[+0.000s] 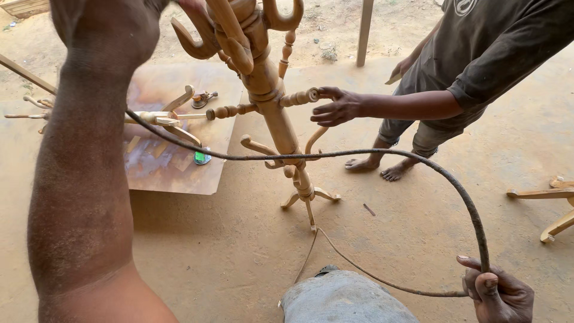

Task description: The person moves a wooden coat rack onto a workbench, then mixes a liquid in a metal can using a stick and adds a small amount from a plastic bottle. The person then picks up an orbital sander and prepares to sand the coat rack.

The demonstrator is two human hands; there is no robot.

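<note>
A dusty hose [382, 153] is arcing across the scene in front of a tall turned wooden coat stand [272, 98], which is standing upright on the dirt floor [418, 221]. The right hand [499, 294] is gripping the hose's near end, fingers curled tight around it. The left hand [107, 24] is reaching up beside the stand's top; its fingers are out of view. Another person's hand [335, 106] is touching a peg [299, 97].

Sandy dirt floor [227, 257], wooden coat stand [281, 119] upright on it; flat board [173, 173], bare feet [379, 167]
</note>
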